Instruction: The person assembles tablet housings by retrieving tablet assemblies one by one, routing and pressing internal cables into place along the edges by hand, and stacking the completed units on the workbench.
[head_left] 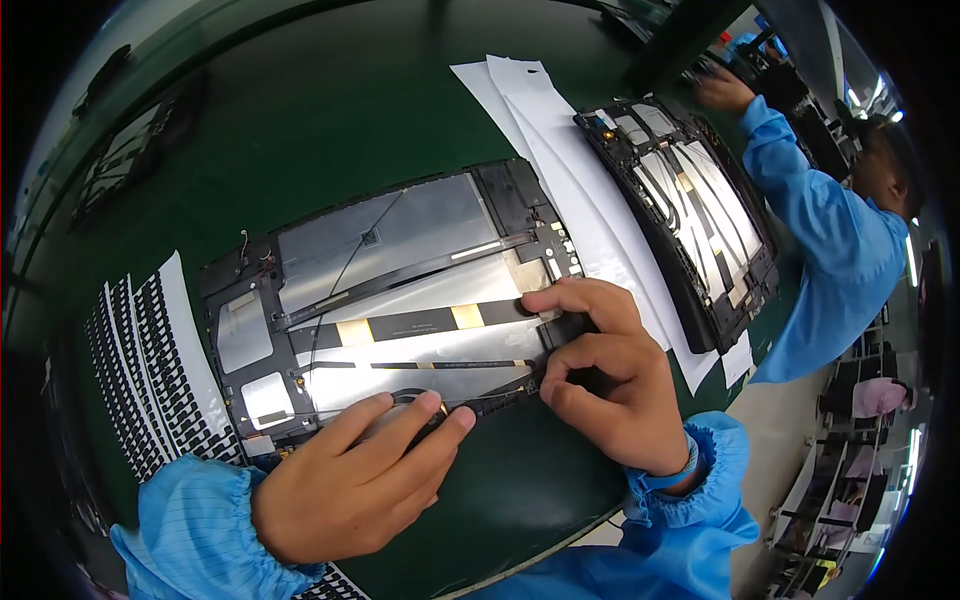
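Note:
An opened tablet [390,225] lies in front of me with its inner side up, showing silver battery panels and a black frame. A wide black ribbon cable [405,326] with gold-coloured patches runs across it. My left hand [350,485] is open, its fingers stretched out and resting along the tablet's near edge. The index finger of my right hand [625,385] presses on the right end of the ribbon cable. Its thumb and another finger curl close together by the near right edge, apart from the index finger. Under the right fingertip the cable end is hidden.
A second opened tablet [690,215] lies to the right, beside white paper sheets [610,240]. Sheets of black stickers [165,370] are at the left. On the green table [400,100], another device [125,150] lies far left. A co-worker in blue [830,230] sits at the right.

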